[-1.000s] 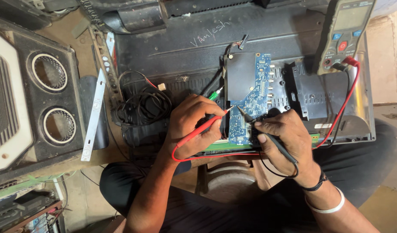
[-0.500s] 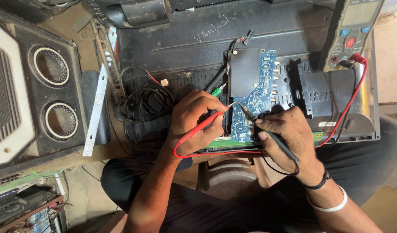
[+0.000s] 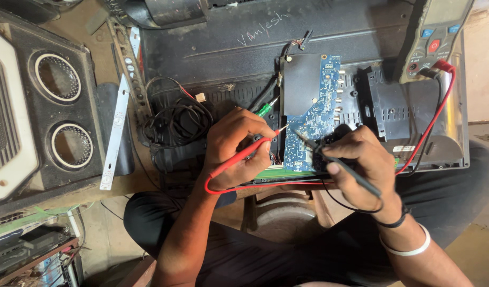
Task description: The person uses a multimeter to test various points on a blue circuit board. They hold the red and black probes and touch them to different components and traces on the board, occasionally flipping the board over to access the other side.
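Note:
A blue circuit board (image 3: 316, 119) lies on the back of a black flat-screen set (image 3: 287, 37) resting across my lap. My left hand (image 3: 236, 146) grips a red test probe (image 3: 249, 153), its metal tip at the board's left edge. My right hand (image 3: 364, 165) grips a black test probe (image 3: 334, 162), its tip touching the lower middle of the board. Red and black leads run to a multimeter (image 3: 433, 40) at the top right. A black metal shield (image 3: 302, 82) covers the board's upper left.
A speaker cabinet (image 3: 40, 111) with two round cones stands at the left. A white strip (image 3: 116, 133) leans beside it. Tangled black wires (image 3: 175, 122) lie left of my left hand. A green-handled tool (image 3: 265, 110) pokes out above my left hand.
The view has shifted slightly. Both hands hold their probes on the board as before, with the probe tips only slightly moved.

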